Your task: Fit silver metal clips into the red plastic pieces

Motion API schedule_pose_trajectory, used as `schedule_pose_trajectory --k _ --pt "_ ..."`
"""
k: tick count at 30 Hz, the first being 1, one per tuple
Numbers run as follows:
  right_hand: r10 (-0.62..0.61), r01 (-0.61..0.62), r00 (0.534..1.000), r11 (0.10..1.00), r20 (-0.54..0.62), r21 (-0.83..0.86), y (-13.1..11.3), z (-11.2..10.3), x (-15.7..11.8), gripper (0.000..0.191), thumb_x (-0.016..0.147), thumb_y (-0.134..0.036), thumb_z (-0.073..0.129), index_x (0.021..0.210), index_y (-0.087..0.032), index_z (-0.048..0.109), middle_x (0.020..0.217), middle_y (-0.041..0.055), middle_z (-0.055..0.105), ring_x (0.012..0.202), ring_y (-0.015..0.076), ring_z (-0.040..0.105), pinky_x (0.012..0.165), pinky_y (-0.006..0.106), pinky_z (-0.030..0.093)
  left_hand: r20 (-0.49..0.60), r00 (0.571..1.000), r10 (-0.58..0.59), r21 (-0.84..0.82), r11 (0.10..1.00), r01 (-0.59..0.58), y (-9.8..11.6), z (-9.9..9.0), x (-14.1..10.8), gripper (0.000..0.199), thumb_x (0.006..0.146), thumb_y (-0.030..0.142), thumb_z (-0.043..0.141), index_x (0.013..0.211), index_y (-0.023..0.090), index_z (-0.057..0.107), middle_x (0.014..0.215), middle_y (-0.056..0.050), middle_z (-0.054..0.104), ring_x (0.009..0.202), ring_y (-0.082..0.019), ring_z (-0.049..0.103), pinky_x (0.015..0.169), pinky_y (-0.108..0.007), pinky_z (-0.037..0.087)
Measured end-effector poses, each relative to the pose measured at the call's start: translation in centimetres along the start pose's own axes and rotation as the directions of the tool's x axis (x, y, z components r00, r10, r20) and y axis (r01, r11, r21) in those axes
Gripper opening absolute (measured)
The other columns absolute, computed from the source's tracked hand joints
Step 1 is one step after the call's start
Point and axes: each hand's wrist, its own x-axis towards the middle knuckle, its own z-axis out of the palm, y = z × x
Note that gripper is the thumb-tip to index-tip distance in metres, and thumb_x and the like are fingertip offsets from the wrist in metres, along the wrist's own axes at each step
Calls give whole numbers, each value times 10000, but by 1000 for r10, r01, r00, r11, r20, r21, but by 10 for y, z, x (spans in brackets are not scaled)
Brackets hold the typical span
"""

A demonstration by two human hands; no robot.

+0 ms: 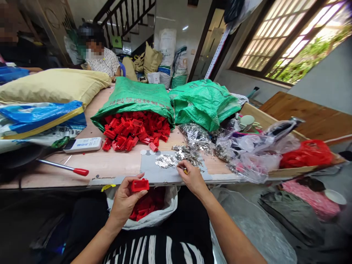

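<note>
A small red plastic housing (140,185) with a hollow open face is pinched in my left hand (123,201), above a white sack (171,209) at my lap. More red housings lie inside that sack. My right hand (193,180) is closed at the edge of the small silvery metal pieces (165,161), which are spread on a grey mat (158,176). Something small and yellowish shows between its fingers; what it is I cannot make out. A denser heap of metal pieces (189,156) lies just beyond this hand.
A green sack (134,95) spills red housings (129,130) onto the table. Right of it are another green sack (205,102), plastic bags (253,157) and a wooden tray (291,171). On the left are a red-tipped lever (81,171) and a white device (84,145). People sit across the table.
</note>
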Motion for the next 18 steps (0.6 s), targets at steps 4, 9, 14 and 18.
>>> schedule_pose_trajectory --k 4,9,14,18 --pt "-105 73 990 954 95 291 -35 6 -16 128 872 -301 540 831 -192 594 743 -4 615 668 133 542 631 225 407 -26 994 111 157 982 -105 -1 3 -2 334 641 233 811 931 228 646 1133 -66 710 1046 -254 656 940 -332 494" --pt "-208 147 969 923 137 356 -70 20 -28 77 866 -241 567 828 -188 609 732 -8 633 632 120 541 622 221 403 93 946 310 473 823 -316 -12 -4 -3 377 752 287 724 1111 252 616 1124 -37 713 993 -228 683 912 -350 521" --pt "-295 236 947 907 127 349 -77 35 -30 71 835 -130 567 838 -187 609 777 6 638 697 132 571 670 230 412 203 855 477 611 621 -491 -12 -7 -4 346 821 270 659 1156 253 573 1108 -35 716 949 -186 701 845 -281 554" --pt "-289 231 948 911 131 341 -75 41 -31 90 834 -109 568 854 -186 611 793 11 629 720 138 572 688 241 410 231 808 542 638 543 -546 -8 -2 -5 326 830 246 647 1148 233 576 1081 -45 726 928 -185 710 842 -269 562"
